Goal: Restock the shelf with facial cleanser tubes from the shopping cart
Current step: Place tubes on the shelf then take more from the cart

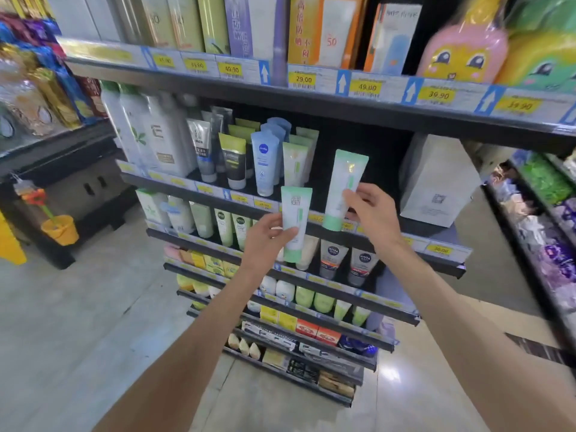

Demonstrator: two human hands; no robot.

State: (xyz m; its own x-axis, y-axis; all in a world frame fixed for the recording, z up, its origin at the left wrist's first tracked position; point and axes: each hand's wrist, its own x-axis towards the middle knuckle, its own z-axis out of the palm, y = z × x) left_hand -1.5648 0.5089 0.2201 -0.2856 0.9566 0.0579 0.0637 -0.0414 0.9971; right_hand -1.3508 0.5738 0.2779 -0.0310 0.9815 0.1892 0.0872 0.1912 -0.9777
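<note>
At the frame's centre, the left hand [268,238] grips one green-and-white tube [294,224] low down, while the right hand [372,213] pinches a second tube [343,190] at mid-height, both upright before the shelf [311,227].

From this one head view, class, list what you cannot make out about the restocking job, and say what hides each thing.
- The shopping cart: not in the head view at all.
- Small print on the right hand's tube: too blurred to read.
- Lower front of the left hand's tube: covered by the left hand.
- Tubes behind the shelf's front row: mostly hidden by those in front.
- White box: its top is cut off by the shelf above.
</note>
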